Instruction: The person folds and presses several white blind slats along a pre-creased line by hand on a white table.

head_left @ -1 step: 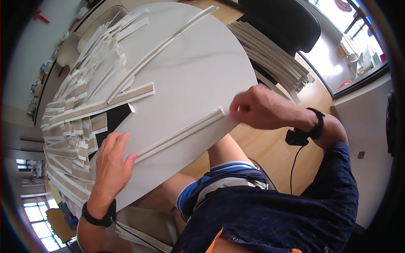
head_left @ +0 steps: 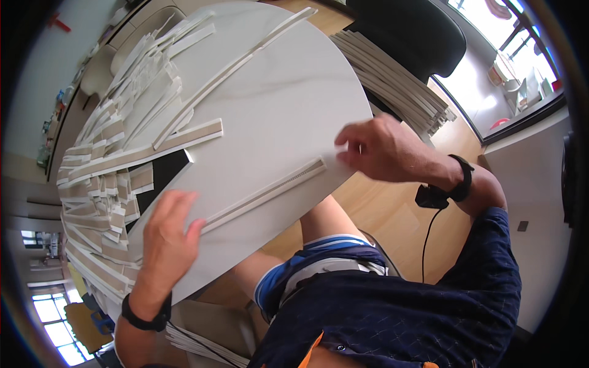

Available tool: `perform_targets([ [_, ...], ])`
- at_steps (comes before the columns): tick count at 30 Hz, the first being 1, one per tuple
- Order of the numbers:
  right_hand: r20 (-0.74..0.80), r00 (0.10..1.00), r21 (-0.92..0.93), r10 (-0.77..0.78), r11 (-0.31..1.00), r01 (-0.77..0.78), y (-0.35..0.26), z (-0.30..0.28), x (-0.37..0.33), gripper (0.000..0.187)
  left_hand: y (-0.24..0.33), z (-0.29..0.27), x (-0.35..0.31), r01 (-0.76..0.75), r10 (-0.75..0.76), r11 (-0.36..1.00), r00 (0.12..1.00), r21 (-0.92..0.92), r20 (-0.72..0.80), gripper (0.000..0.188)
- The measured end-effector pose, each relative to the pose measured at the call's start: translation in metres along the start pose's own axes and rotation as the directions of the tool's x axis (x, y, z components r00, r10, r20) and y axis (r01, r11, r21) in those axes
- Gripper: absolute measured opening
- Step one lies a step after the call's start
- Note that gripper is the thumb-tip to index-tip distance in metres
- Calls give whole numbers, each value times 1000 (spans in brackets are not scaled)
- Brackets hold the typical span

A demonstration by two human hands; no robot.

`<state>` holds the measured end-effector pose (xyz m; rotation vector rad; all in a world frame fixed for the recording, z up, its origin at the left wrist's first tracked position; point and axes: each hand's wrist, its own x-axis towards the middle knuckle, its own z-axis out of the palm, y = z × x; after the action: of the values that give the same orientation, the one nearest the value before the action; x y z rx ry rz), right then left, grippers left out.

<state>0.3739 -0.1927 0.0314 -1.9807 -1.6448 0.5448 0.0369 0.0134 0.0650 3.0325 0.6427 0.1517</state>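
Note:
A long, narrow white strip (head_left: 264, 195) with a ridged section near its right end lies slantwise on the white table (head_left: 294, 104). At its lower left end hovers my left hand (head_left: 169, 236), open, thumb apart from the fingers and nothing in it. Just past the strip's right end, over the table edge, is my right hand (head_left: 383, 150). Its fingers are loosely curled and slightly blurred, with a gap between thumb and fingers and nothing visible in them. Beyond my left hand rests a black flat piece (head_left: 169, 172) with a pale edge, partly under a beige-and-white strip (head_left: 196, 134).
A heap of beige-and-white strips (head_left: 101, 202) covers the table's left side. One longer strip (head_left: 236, 67) reaches across the far part. Bundled strips (head_left: 392, 80) lie beside a black chair (head_left: 417, 30) at the right. More strips (head_left: 202, 346) rest below the table's near edge.
My left hand has shifted slightly right and its fingers blur. My right hand has moved a little away from the strip's end, its thumb and fingers further apart. The strip stays put.

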Motion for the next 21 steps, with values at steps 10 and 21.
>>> perform_targets([
  [10,135,861,-274,-491,816,509,13,4,31,5,114,64,54,-249,254,935,967,-254,-14,59],
  [21,451,776,-438,-441,648,623,-2,-3,46,8,119,69,52,-223,218,946,975,-234,-47,60],
])
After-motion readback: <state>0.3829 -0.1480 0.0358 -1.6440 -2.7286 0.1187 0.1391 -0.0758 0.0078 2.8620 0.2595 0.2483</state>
